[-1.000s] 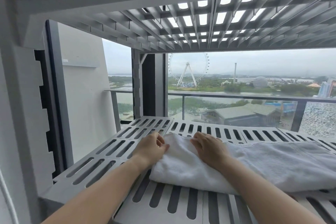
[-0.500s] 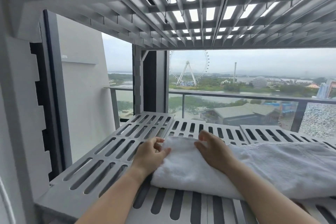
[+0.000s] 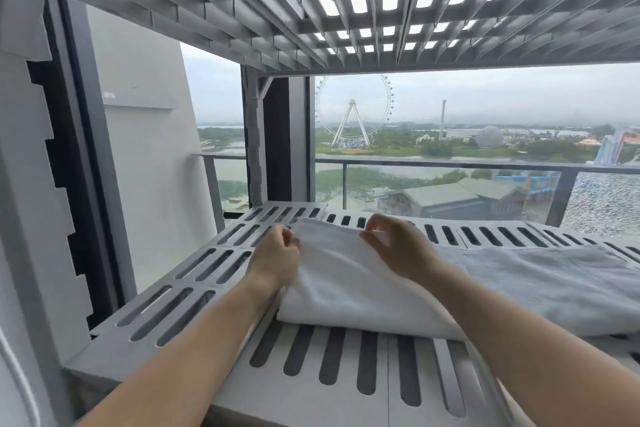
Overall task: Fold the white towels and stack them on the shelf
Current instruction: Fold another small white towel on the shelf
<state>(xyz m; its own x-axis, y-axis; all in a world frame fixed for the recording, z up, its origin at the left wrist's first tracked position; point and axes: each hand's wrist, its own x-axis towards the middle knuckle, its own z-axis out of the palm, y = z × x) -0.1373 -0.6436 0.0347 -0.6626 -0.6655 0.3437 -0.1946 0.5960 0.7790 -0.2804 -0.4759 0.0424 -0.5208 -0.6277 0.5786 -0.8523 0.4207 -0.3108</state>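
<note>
The towel point(image 3: 346, 288) is lying folded on the slatted shelf point(image 3: 114, 347). Its long axis is running left to right, with most of it trailing off to the right of both hands. The left hand point(image 3: 277, 253) is curling round the towel's far left corner. The right hand point(image 3: 401, 248), just to the right, is pinching its far edge. An upper tier point(image 3: 381, 10) is hanging above the towel, and a window point(image 3: 450, 107) is showing beyond it.

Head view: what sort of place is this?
Probably a high-rise room beside a balcony: a grey slotted shelf holding a white towel, a glass balcony railing behind it, and a distant Ferris wheel beyond.
</note>
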